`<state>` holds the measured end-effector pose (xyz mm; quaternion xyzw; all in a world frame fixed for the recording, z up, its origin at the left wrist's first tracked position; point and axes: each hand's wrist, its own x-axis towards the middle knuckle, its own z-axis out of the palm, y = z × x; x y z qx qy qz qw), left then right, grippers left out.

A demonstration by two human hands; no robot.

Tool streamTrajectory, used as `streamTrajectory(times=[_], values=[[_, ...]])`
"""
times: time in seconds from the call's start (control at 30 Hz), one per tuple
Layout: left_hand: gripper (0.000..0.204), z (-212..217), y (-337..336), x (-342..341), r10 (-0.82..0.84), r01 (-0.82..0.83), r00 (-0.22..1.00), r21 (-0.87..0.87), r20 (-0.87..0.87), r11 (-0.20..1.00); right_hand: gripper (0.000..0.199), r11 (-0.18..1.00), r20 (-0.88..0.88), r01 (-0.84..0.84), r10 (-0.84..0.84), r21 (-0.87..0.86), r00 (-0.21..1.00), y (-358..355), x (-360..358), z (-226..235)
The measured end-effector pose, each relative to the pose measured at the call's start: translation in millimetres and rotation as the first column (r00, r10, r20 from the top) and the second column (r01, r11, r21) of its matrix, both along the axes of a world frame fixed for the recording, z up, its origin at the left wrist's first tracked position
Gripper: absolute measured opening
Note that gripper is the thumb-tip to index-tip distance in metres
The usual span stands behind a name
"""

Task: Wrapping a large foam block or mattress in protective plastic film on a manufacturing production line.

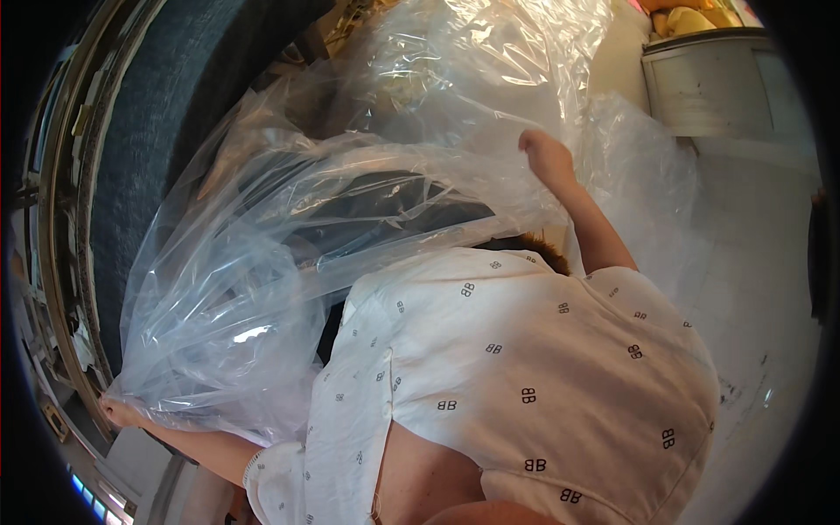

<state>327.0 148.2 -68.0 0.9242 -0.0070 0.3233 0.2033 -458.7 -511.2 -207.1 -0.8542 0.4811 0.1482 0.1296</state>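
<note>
A large sheet of clear, crinkled plastic film [262, 192] spreads in front of me, from far left to the middle. My left hand [122, 411], at the far left low down, is closed on a gathered edge of the film, which is drawn out toward it. My right hand [549, 159] is raised right of the middle. Its fingers are curled into a fist at the film's right part, and the exact grip is partly hidden. Between the two hands the film hangs in long folds, with dark shapes showing through it.
More shiny clear plastic [472, 44] is heaped at the back. A pale cabinet [717, 83] with yellow things on top stands at the back right. On the left runs a dark grey surface [149, 131] beside a metal-edged frame [74, 175]. Pale floor [752, 289] lies to the right.
</note>
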Motion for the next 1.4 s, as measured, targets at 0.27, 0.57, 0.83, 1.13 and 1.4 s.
streamTrajectory(times=[0.27, 0.57, 0.83, 1.13, 1.4], values=[[0.044, 0, -44, -37, 0.095, -0.098, 0.994, -0.054, -0.046, 0.994, 0.051, 0.753, -0.027, -0.204, 0.282, 0.626, 0.959, 83, -138, -94], [0.035, -15, -34, -26, 0.074, -0.073, 0.997, -0.076, 0.014, 0.994, 0.027, 0.938, 0.521, -0.070, -0.126, 0.340, 0.844, 101, -95, -149], [0.030, -53, -9, -25, 0.130, -0.119, 0.991, -0.251, 0.026, 0.961, 0.027, 0.577, 0.452, 0.664, -0.488, -0.476, 0.747, 1, -115, 18], [0.032, -50, 24, -34, 0.132, -0.130, 0.991, -0.135, 0.004, 0.982, 0.022, 0.229, 0.587, 0.717, -0.439, -0.659, 0.680, -134, -180, 119], [0.039, -62, 125, -22, 0.269, -0.262, 0.960, -0.091, 0.072, 0.961, 0.019, 0.954, 0.964, 0.299, 0.109, -0.033, -0.241, -343, 166, 307]])
